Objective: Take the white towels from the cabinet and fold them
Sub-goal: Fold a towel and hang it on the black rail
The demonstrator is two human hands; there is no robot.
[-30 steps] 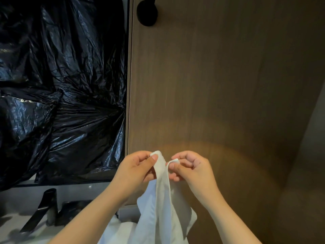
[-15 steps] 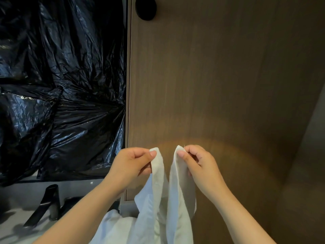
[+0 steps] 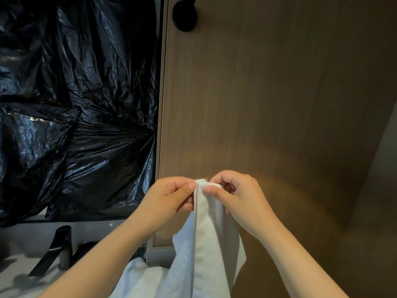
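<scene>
Corners of the white towel (image 3: 206,233), pinched by left hand (image 3: 169,198) and right hand (image 3: 240,196), should meet flush before creasing.

The white towel (image 3: 206,233) was plain cloth, matt and finely woven, with soft creases down its length. The black sheeting (image 3: 75,104) was thin plastic, glossy and heavily crumpled, catching the light on every ridge. The cabinet door (image 3: 257,93) looked like brown wood with faint vertical grain, smooth and matt. Its round knob (image 3: 185,16) was dull black, and the tap (image 3: 53,250) had a smooth black sheen
</scene>
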